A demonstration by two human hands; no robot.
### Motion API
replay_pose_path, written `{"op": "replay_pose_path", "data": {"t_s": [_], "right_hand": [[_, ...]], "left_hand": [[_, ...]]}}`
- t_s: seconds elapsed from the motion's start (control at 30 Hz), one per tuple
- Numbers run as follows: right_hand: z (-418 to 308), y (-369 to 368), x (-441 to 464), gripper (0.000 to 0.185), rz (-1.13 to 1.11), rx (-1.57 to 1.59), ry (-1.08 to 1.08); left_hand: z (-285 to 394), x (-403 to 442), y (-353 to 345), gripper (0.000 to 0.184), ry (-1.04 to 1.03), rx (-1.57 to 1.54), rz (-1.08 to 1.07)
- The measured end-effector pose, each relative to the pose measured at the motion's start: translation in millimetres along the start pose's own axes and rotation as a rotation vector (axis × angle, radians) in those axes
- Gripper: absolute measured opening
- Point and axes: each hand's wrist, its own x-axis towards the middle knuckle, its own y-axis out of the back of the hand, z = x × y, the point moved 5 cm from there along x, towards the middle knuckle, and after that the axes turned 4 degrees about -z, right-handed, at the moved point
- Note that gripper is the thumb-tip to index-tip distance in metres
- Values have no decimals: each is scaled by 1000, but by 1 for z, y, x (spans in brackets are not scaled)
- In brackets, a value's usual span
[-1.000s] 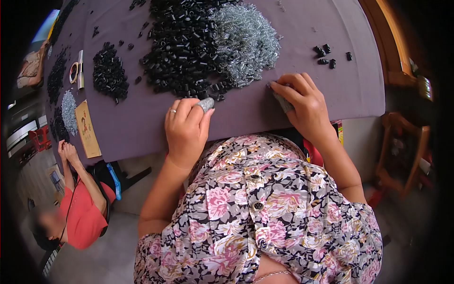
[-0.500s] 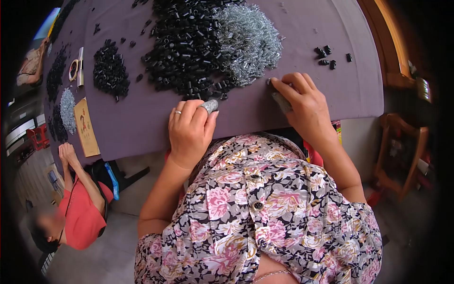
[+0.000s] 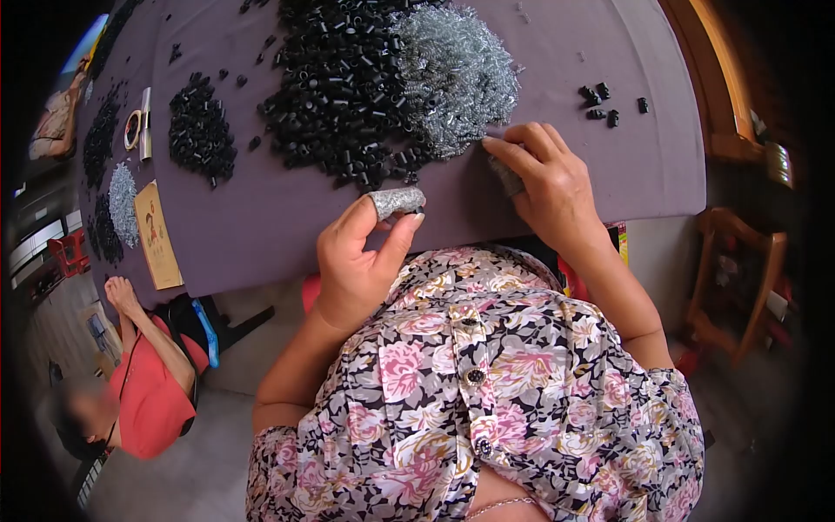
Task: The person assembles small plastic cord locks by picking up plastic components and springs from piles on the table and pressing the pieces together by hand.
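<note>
My left hand (image 3: 358, 252) has a grey wrap on its index finger. Between that fingertip and the thumb it pinches a small black plastic piece (image 3: 419, 210), mostly covered by the fingers. At the lower right edge of the pile of small metal springs (image 3: 465, 78) is my right hand (image 3: 550, 174). A grey wrap shows under its bent fingers, and the thumb and index finger are together. Whatever they may hold is hidden. Left of the springs, and touching them, lies a large heap of small black tubular pieces (image 3: 335, 96).
Several black pieces (image 3: 596, 113) lie apart on the right of the purple tablecloth (image 3: 609, 165). A smaller black heap (image 3: 200, 130), a roll of tape (image 3: 133, 129) and a tan printed card (image 3: 157, 235) lie left. Beyond sits a person in red (image 3: 156, 391). A wooden chair (image 3: 739, 287) stands right.
My left hand has moved right and turned, showing a black piece in its pinch. My right hand has shifted slightly up and left, to the springs' edge.
</note>
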Motion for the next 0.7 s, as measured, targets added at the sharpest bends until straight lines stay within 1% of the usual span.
{"op": "replay_pose_path", "data": {"t_s": [0.1,0.2,0.3,0.4,0.5,0.6,0.7], "right_hand": [[11,4,-7,39,-23,-54,-62],[12,7,-10,42,-35,-44,-63],[11,9,-9,46,16,34,-68],[5,5,-9,46,59,160,-48],[3,-5,-6,40,-6,140,-59],[-2,-7,1,32,-42,96,-110],[0,-6,7,29,-122,113,-173]], "left_hand": [[-6,-2,-4,20,43,-167,-26],[-11,-3,-7,23,82,-261,-45],[-14,-2,-12,27,112,-326,-71],[-16,-3,-21,29,186,-505,-99],[-20,-6,-24,28,282,-569,-121],[-23,-4,-24,26,333,-559,-174],[-27,-3,-26,23,322,-553,-187]]}}
